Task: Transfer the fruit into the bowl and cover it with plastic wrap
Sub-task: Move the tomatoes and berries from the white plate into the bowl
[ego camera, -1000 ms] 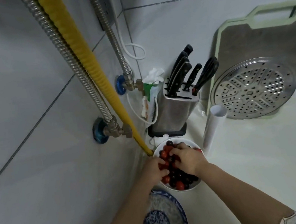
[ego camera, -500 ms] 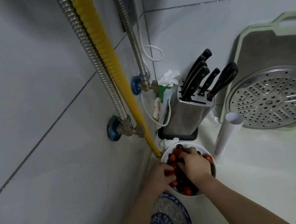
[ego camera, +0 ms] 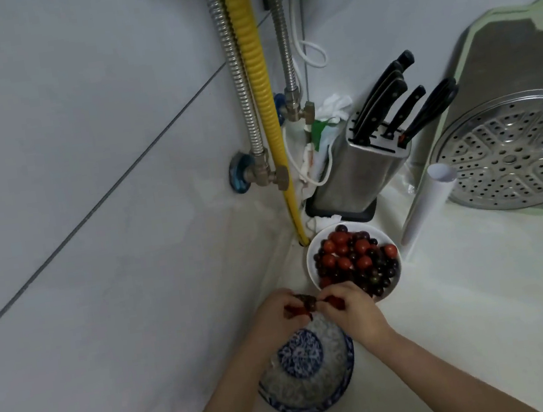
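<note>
My left hand [ego camera: 277, 315] and right hand [ego camera: 349, 313] meet over the far rim of the blue patterned bowl [ego camera: 338, 356], fingers curled around a small clutch of red and dark fruit [ego camera: 305, 305] held between them. How many pieces each hand holds I cannot tell, since the fingers cover most of them. The bowl sits near me on the pale counter [ego camera: 485, 316], close to the tiled wall on the left. Just beyond my hands, the white plate [ego camera: 313, 269] is piled with fruit; its near edge lies just beside my right hand. Further off to the right of the plate a white roll [ego camera: 425, 206] leans on the counter. A knife block [ego camera: 355, 174] stands beyond the plate, and a perforated metal steamer tray [ego camera: 515, 153] rests against a green cutting board [ego camera: 513, 56] at far right.
</note>
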`<state>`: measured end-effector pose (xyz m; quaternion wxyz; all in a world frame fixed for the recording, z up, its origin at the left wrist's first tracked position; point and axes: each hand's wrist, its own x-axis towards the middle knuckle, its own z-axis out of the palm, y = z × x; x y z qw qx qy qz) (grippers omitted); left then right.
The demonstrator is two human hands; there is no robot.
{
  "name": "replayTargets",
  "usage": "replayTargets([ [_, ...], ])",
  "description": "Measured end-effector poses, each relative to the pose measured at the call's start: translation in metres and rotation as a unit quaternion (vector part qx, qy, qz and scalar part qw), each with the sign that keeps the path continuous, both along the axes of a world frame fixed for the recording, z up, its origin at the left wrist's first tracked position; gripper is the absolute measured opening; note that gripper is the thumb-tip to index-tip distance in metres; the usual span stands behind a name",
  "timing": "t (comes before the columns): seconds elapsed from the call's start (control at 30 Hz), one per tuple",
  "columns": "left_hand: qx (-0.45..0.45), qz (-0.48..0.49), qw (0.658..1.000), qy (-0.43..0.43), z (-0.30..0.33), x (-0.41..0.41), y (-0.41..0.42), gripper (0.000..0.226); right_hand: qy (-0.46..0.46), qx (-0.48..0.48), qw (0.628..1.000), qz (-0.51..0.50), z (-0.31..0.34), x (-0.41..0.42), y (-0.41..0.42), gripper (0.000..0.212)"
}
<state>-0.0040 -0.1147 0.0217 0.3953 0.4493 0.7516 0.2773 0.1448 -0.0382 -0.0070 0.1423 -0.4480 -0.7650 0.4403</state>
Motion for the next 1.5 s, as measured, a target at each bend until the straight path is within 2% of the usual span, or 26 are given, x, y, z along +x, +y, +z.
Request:
replayTargets([
  [0.07,0.001,0.003,1.0,0.005,-0.004,0.0,-0.014,0.014,-0.009,-0.006,1.0,0.013,-0.006,0.0,-0.011,0.023],
  [0.17,-0.02,0.036,0.999,-0.02,-0.008,-0.003,-0.025,0.03,-0.019,-0.003,0.999,0.032,-0.005,0.002,-0.017,0.03],
  [0.33,-0.016,0.017,1.0,-0.014,-0.014,-0.006,-0.035,0.031,-0.051,0.035,0.994,0.089,-0.003,0.011,-0.017,0.04],
  [0.47,0.009,0.039,0.998,0.057,-0.021,-0.018,-0.03,0.033,-0.058,0.059,0.995,0.048,-0.006,0.02,-0.016,0.036],
  [0.57,0.016,0.018,0.99,0.141,-0.026,-0.025,-0.024,0.039,-0.118,0.057,0.991,0.032,-0.011,0.029,-0.017,0.036],
  [0.63,-0.001,0.0,0.987,0.16,-0.029,-0.025,-0.022,0.04,-0.159,0.039,0.986,0.037,-0.016,0.032,-0.02,0.03],
  [0.7,-0.009,-0.007,0.986,0.169,-0.031,-0.024,-0.018,0.038,-0.163,0.015,0.986,0.016,-0.019,0.033,-0.021,0.028],
  [0.93,0.029,-0.018,0.992,0.119,-0.03,-0.003,-0.003,0.025,-0.119,-0.037,0.991,-0.039,-0.014,0.064,-0.01,0.014],
  [1.2,0.038,0.01,0.999,0.023,-0.043,0.034,0.007,0.02,0.03,-0.097,0.983,-0.151,-0.012,0.115,-0.002,0.02],
  [1.33,0.036,0.023,0.998,-0.055,-0.05,0.049,0.01,0.022,0.054,-0.105,0.975,-0.19,-0.016,0.131,0.004,0.017],
  [1.5,0.04,0.019,0.995,-0.092,-0.054,0.066,0.016,0.022,0.06,-0.114,0.97,-0.207,-0.015,0.152,0.012,0.016],
])
